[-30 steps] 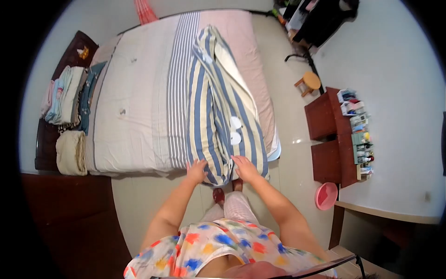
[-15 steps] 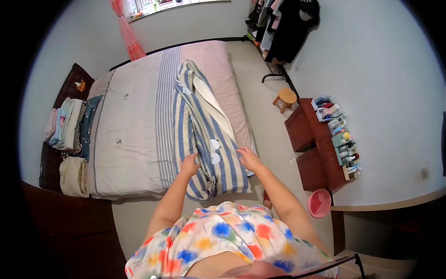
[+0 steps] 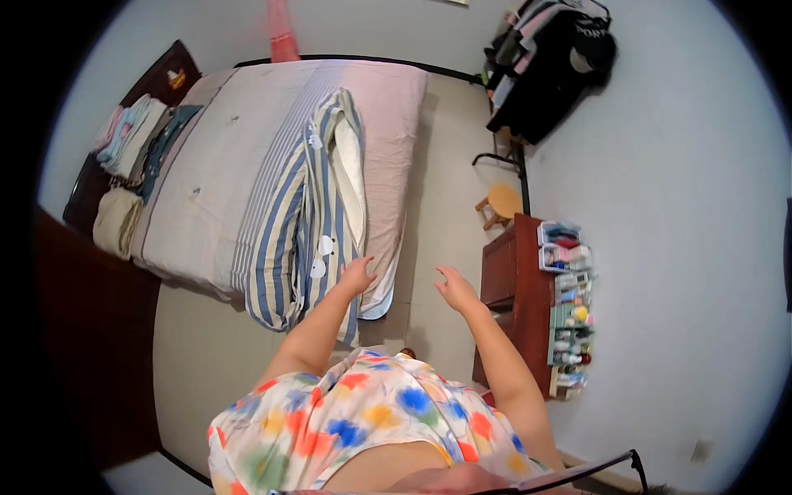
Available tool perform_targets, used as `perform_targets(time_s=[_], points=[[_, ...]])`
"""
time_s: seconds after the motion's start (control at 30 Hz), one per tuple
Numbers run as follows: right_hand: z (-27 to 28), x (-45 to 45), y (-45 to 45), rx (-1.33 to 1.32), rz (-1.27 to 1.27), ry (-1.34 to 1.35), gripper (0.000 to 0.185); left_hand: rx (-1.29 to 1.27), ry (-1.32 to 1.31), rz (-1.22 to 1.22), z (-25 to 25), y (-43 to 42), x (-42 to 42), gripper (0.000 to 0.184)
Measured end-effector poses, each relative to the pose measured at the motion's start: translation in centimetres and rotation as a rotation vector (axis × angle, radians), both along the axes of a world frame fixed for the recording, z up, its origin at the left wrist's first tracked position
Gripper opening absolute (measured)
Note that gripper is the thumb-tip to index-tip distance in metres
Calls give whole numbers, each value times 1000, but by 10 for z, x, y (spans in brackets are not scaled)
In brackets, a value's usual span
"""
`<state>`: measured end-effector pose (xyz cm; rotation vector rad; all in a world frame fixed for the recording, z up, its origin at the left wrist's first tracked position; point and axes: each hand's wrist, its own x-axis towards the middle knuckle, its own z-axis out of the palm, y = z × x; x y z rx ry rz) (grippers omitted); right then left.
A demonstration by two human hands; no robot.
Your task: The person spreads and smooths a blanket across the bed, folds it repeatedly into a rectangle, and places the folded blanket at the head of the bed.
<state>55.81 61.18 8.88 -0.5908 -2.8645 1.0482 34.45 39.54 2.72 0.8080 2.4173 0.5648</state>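
A blue and cream striped quilt (image 3: 282,239) with white patches lies gathered lengthwise on the bed (image 3: 198,169), its near end at the bed's front edge. My left hand (image 3: 357,275) is over the quilt's right edge near that end, fingers apart; whether it touches the fabric is unclear. Out over the floor, right of the bed, my right hand (image 3: 455,289) hangs with spread fingers and nothing in it.
Folded clothes (image 3: 136,136) and a rolled beige cloth (image 3: 117,221) lie by the headboard (image 3: 169,81). On the right stand a wooden stool (image 3: 502,203), a red-brown cabinet (image 3: 532,305) topped with baskets of bottles, and a rack of clothes (image 3: 540,82).
The view has turned right. My right hand has come away from the quilt and is now over the floor, while my left hand has shifted to the quilt's right side.
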Motion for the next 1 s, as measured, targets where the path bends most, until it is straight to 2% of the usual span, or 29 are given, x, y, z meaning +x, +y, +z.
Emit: perform_targets(time_s=[0.23,0.33,0.53,0.6,0.73,1.0], points=[[20,-39,55,-38,150,-21,43,-32,52,175,8,26,-42,65],[40,-64,81,-75,186,-8,42,44,21,275,-8,49,-68,66],[40,-153,175,55,278,18,42,174,-24,414,-70,131,-137,66],[23,-194,207,56,295,-37,42,209,-10,431,-90,156,-167,65],[31,-286,255,1,367,-151,42,157,-97,517,-80,186,-222,63],[34,-447,299,-41,508,-28,43,182,75,668,-36,201,-360,63]])
